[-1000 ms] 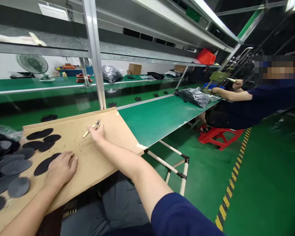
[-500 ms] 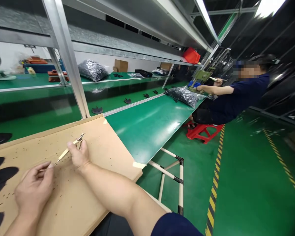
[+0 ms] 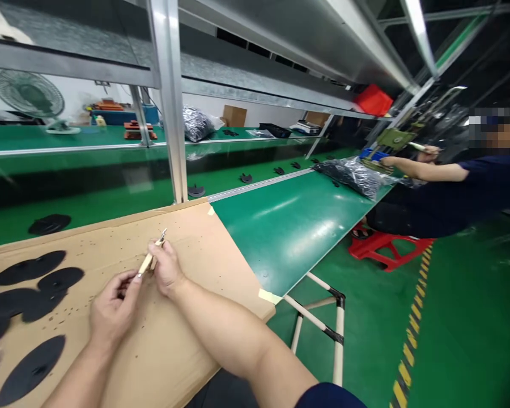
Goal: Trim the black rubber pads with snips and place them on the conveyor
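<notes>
Both my hands meet over a brown cardboard sheet [image 3: 187,317] laid on the green bench. My right hand [image 3: 166,268] is closed round a small tool with a pale handle and a metal tip [image 3: 152,254], tip pointing up and away. My left hand [image 3: 113,309] pinches the lower end of the same tool with its fingertips. Black oval pieces [image 3: 29,267] lie on the cardboard to the left of my hands, several of them, some overlapping. Small dark specks dot the cardboard around the hands.
A metal upright [image 3: 170,102] of the shelf frame stands just behind the cardboard. The green bench [image 3: 297,226] runs on to the right, where another person [image 3: 450,192] sits on a red stool [image 3: 386,243] beside a black bag [image 3: 352,173]. More black pieces [image 3: 49,224] lie on the belt behind.
My left hand left the black pieces and came up to the tool's lower end. My right hand drew the tool closer to me. The view swung left again.
</notes>
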